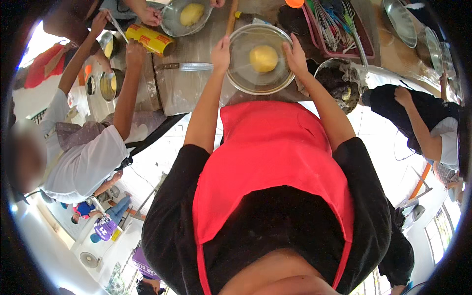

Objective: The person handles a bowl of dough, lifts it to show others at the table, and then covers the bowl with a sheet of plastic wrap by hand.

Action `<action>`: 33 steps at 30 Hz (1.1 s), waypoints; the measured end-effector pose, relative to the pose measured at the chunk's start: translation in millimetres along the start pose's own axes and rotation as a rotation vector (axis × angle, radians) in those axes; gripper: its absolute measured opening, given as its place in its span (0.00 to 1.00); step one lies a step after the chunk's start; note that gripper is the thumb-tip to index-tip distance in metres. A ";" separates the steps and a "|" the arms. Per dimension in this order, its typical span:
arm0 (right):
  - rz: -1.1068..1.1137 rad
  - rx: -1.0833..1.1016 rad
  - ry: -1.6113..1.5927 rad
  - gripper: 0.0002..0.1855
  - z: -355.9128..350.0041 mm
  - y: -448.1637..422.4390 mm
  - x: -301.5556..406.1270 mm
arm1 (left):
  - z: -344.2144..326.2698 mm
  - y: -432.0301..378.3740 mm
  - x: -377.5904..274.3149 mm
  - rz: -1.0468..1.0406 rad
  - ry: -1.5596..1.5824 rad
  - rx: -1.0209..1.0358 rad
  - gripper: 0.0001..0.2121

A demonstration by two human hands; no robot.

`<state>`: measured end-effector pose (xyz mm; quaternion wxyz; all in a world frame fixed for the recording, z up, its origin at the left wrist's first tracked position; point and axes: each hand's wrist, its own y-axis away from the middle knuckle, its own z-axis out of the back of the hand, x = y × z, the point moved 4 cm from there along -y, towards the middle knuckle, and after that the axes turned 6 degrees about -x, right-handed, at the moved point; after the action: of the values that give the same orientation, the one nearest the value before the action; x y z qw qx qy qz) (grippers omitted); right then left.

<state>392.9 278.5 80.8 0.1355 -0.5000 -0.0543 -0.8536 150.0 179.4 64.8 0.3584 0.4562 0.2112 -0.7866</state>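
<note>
A round metal bowl holds a yellow ball of dough, and clear film appears to stretch across its top. My left hand grips the bowl's left rim, while my right hand is on its right rim. The bowl is at the near edge of the table. To the left of my left hand lies a knife with a wooden handle. Behind the bowl are a wooden rolling pin and a dark bottle with a yellow cap.
A pink basket of whisks stands at the back right, near a messy bowl of dark contents. A yellow film roll box lies left, by a co-worker's hands. Another dough bowl stands behind. Co-workers stand on both sides.
</note>
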 end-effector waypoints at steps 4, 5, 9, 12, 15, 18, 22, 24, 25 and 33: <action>-0.094 0.055 0.142 0.26 -7.7 -9.6 -3.0 | -16.7 -19.3 -17.5 0.108 -0.011 0.192 0.21; -0.092 0.061 0.139 0.26 -10.7 -9.0 -4.0 | -17.4 -23.6 -17.3 0.111 -0.013 0.186 0.21; -0.046 -0.036 0.255 0.24 -14.9 -5.9 -3.2 | -21.7 -37.8 -8.9 0.097 -0.181 0.199 0.21; -0.052 -0.062 0.280 0.24 -13.6 -3.3 -3.3 | -25.6 -45.6 -5.5 0.170 -0.162 0.247 0.20; -0.052 -0.066 0.276 0.23 -12.6 -4.3 -3.3 | -33.2 -49.3 12.5 0.431 0.155 0.408 0.17; -0.045 -0.044 0.264 0.23 -12.2 -7.1 -2.2 | -39.4 -53.2 30.8 0.761 0.548 0.633 0.13; 0.031 0.001 0.244 0.22 -18.5 -14.3 -3.6 | -33.7 -59.6 61.3 0.652 0.492 0.815 0.09; 0.003 0.030 0.257 0.21 -18.0 -20.7 -11.1 | -36.4 -52.3 57.4 0.675 0.440 0.807 0.09; -0.017 0.062 0.264 0.21 -17.5 -23.1 -14.3 | -37.3 -49.7 53.9 0.693 0.388 0.790 0.09; 0.032 0.074 0.234 0.20 -18.3 -22.9 -0.4 | -21.4 -45.9 71.1 0.341 0.131 0.333 0.11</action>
<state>371.2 296.4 72.3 0.1726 -0.3926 -0.0616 -0.9012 104.1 197.1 -7.3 0.3913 0.5882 0.0217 -0.7075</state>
